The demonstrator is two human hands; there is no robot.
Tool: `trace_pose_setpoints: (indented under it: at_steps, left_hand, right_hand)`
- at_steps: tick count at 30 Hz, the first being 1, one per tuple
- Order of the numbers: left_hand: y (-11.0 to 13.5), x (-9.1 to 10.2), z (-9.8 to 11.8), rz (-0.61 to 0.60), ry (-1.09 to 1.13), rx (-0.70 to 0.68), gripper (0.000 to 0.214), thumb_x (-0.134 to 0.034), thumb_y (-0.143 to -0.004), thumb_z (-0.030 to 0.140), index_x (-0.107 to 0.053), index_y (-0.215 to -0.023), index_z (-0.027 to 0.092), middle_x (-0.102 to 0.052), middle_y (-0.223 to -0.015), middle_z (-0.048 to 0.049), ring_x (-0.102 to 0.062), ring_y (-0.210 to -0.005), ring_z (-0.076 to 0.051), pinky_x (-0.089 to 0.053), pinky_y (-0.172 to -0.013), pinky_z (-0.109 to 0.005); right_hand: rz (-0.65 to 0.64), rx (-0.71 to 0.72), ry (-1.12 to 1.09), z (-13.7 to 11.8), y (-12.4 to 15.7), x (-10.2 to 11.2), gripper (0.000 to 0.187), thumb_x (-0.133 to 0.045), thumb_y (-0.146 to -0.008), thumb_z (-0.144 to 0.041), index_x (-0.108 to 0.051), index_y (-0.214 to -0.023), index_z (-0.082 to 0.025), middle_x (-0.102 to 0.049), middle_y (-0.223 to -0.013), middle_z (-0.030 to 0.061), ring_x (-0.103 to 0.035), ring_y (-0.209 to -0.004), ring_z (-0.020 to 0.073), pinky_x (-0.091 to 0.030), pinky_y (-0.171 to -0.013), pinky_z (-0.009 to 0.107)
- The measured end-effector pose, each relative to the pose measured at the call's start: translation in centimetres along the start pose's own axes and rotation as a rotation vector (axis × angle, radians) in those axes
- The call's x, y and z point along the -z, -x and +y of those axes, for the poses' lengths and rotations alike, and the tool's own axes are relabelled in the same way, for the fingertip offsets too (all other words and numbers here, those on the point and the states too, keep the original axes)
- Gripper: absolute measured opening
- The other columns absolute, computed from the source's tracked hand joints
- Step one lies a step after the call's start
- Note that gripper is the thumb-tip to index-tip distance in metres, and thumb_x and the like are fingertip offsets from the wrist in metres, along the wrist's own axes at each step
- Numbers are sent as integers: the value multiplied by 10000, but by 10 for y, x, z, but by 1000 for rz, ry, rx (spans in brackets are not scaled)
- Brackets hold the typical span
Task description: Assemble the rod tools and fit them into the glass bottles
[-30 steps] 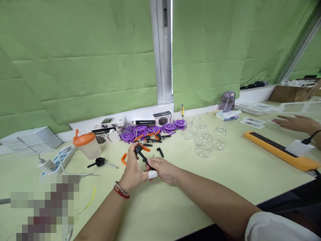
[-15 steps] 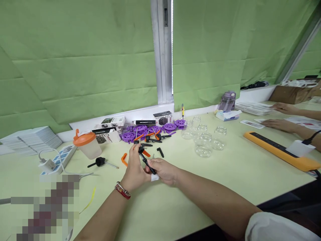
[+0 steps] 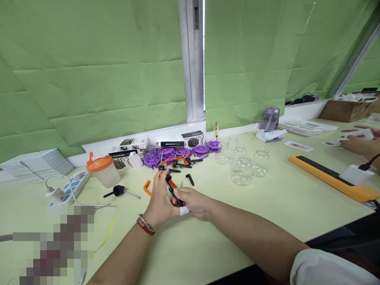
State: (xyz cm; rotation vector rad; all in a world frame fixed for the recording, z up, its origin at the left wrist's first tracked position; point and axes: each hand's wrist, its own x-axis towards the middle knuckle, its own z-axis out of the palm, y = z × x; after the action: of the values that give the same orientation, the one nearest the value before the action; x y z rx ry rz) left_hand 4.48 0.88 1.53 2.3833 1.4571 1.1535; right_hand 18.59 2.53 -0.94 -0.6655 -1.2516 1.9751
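Between my two hands is a slim black plastic part with a round knob-like end, held at a slant. My left hand grips its upper end; white tape is wrapped on the thumb. My right hand closes on the lower end, and its fingers partly hide the part. Just beyond my hands lie an orange bent piece, a small black bent piece and several black and orange pieces. A black part with a metal rod rests to the left.
Purple plastic discs and printed boxes line the wall. Several glass jars stand right of centre. An orange-lidded cup and a power strip are left. At right are an orange power strip and a co-worker's hands.
The black part has turned slightly in my hands, with its lower end now more covered by my fingers. The co-worker's hands have moved right and now hold cards.
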Motion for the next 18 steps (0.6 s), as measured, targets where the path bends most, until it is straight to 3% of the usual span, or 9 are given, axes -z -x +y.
trace_pose_setpoints:
  at_steps: [13, 18]
  left_hand:
    - [1, 4, 0, 86, -47, -122, 1039, -723, -512, 346, -218, -1402, 166, -383, -1346, -157, -377, -1254, -343, -340, -1027, -498]
    - [-1, 7, 2, 63, -77, -103, 1024, -708, -518, 372, -228, -1404, 186, -442, -1282, -126, -460, -1162, -313, -389, -976, -462]
  right_hand:
    - [-44, -44, -90, -1, 0, 0, 493, -694, -652, -599, -599, -669, -115, -568, -673, 8, -483, -603, 97, -323, -592, 248]
    - [-34, -63, -106, 2, -1, 3, 469, -692, -672, -578, -626, -693, -114, -594, -703, 18, -512, -623, 103, -342, -618, 262]
